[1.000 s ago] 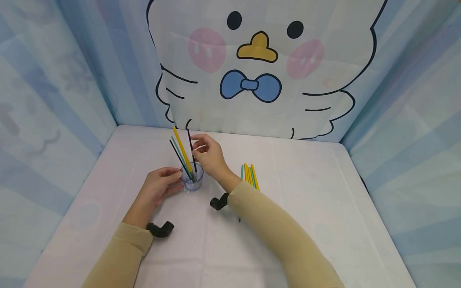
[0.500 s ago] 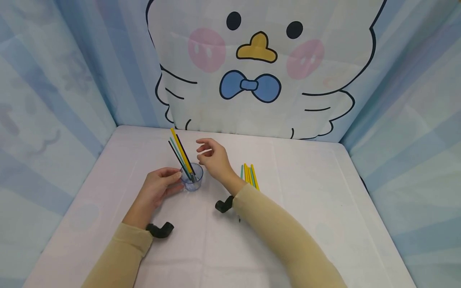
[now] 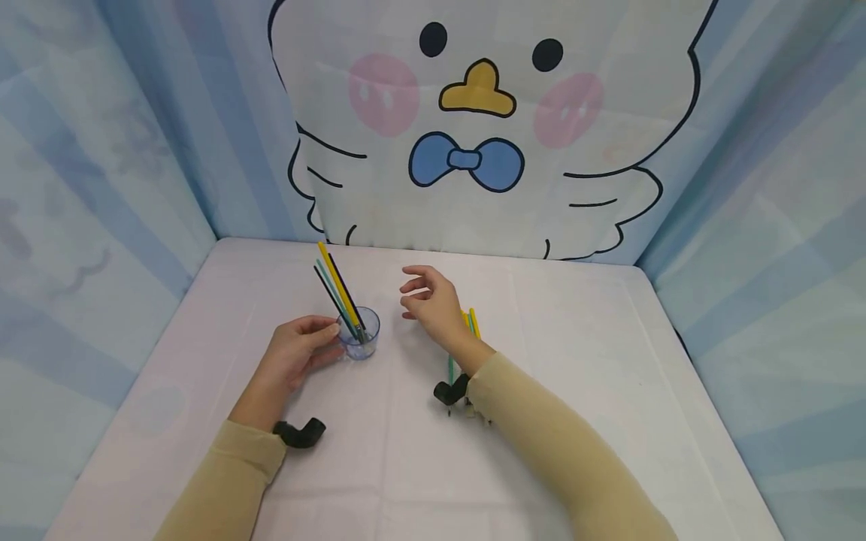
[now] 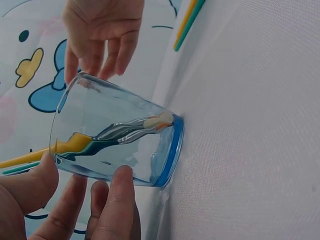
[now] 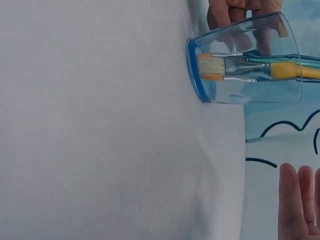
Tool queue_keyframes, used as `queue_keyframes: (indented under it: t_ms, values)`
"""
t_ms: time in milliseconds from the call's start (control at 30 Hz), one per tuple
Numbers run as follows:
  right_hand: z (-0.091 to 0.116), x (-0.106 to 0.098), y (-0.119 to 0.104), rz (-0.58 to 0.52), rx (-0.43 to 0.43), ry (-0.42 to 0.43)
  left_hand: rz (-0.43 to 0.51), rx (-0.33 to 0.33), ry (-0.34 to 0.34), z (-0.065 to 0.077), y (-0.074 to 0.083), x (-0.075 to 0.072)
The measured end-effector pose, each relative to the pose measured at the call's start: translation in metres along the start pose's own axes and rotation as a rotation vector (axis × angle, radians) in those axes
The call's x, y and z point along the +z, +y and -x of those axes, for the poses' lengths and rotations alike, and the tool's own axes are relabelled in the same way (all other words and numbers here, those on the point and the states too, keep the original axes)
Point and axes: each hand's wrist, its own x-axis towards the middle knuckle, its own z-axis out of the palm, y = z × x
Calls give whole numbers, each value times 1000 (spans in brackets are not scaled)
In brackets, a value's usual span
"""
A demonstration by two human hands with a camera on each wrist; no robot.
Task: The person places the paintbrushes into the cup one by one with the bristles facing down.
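Note:
A clear cup with a blue base (image 4: 112,102) stands on the table, several paintbrushes leaning in it with bristles down. Among them are a yellow-handled brush (image 3: 336,276), a teal one and two dark ones. My left hand (image 3: 301,352) holds the cup from the left, thumb at the rim and fingers along its side. My right hand (image 3: 434,306) hovers to the right of the cup, fingers loosely bent and holding nothing. In the right wrist view, the bristles (image 5: 211,66) show through the cup wall.
More paintbrushes (image 3: 475,324) with yellow and teal handles lie on the table, partly hidden under my right wrist and sleeve. A black wrist mount (image 3: 452,391) sits at each cuff. The white-covered table (image 3: 582,361) meets a printed curtain at the back and sides.
My right hand let go of a dark-handled brush, which dropped to lean with the others in the cup. It then moved right, towards the lying brushes. My left hand stayed at the cup.

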Motion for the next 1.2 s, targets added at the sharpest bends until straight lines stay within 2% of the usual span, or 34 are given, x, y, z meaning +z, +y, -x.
queue_keyframes:
  t_ms: [233,567,733,1000,1200]
  values:
    - [11,-30,5,-3,59,4,6,-23,2,0,1,1]
    - [25,-62,10,41,104,26,8,-19,6,0,0,1]
    - [30,-77,12,74,152,56,5,-12,14,-1,-1,1]
    - [35,-102,18,232,264,99,3,-32,14,-1,-1,2]
    - [37,-112,22,357,365,78,15,-32,4,0,1,2]
